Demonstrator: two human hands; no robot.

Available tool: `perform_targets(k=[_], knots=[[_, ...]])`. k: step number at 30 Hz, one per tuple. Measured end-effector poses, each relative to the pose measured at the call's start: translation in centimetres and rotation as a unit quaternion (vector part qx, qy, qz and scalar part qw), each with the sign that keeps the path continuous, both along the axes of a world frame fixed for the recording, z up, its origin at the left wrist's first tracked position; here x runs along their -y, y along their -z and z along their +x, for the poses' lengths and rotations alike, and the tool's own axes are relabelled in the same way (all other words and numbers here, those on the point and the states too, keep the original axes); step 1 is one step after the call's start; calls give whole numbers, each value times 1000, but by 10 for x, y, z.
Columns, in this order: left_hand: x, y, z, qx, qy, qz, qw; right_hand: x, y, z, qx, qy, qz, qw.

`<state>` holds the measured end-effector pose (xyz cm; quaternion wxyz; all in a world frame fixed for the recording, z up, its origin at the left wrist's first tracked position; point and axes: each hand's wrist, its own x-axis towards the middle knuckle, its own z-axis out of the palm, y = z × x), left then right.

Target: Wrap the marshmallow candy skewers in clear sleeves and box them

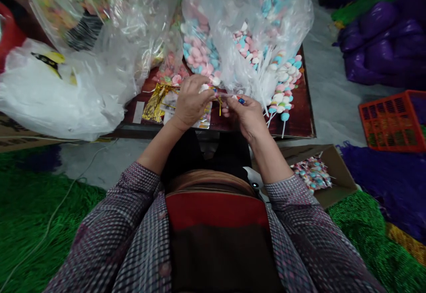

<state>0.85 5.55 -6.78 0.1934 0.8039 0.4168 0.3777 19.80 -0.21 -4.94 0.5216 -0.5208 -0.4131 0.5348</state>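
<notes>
- The left hand [195, 103], at the centre of the frame, has its fingers bent, thumb and forefinger closed on one end of a thin clear strip [225, 95]
- The right hand [246, 114], just right of centre, is nearly closed, thumb and fingertips pinching the strip's other end beside a small blue-and-red piece [240, 100]; whether that piece is attached to the strip, I cannot tell
- The strip runs almost level between the hands, over the near edge of the dark wooden table [304, 122]
- The step in hand looks like drawing out or working this film with both fingertips; the next move seems to call for a steady pinch and a gentle pull
- Left of centre lie gold metallic ties [154, 108] and printed clear sachets [203, 121]
- Right of the hands, candy skewers [282, 89] lie on the table, near bagged pink-and-blue candies [199, 57] at upper centre
- At lower right, a cardboard box [340, 174] holds wrapped candies [311, 174]
</notes>
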Motion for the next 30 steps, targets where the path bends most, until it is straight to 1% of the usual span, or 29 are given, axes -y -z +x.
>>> perform_targets(k=[2,3,5,6,7,9,10,11,12,13,16,20,23,26,28,30], knots=[[8,-5,1,50,-6,-27,998,6,0,-2,-1,22,38,999],[12,-7,1,85,-10,-54,995,10,-1,-1,11,25,59,998],[20,-10,1,172,-7,-142,975,18,-3,4,44,19,94,994],[24,-11,1,214,7,-202,956,22,-5,8,56,14,107,993],[28,-12,2,249,29,-268,930,26,-7,11,62,9,116,991],[34,-15,4,293,79,-389,870,33,-11,17,59,2,123,991],[37,-17,6,309,99,-430,842,36,-12,20,56,0,119,991],[40,-18,7,327,111,-454,821,38,-13,22,54,0,110,993],[42,-19,9,350,114,-462,807,40,-12,24,52,2,97,994],[44,-20,12,374,109,-458,799,42,-12,25,50,7,84,995],[50,-18,18,428,78,-422,795,48,-7,28,56,35,60,996],[60,-12,26,445,64,-406,796,52,3,28,87,52,51,994],[66,-8,28,421,53,-389,818,54,9,26,42,56,43,997],[70,-4,26,378,45,-371,847,57,15,23,11,92,50,994],[71,-2,23,352,31,-356,865,60,16,20,39,123,51,990],[73,-1,21,329,17,-346,879,64,15,19,95,138,59,984]])
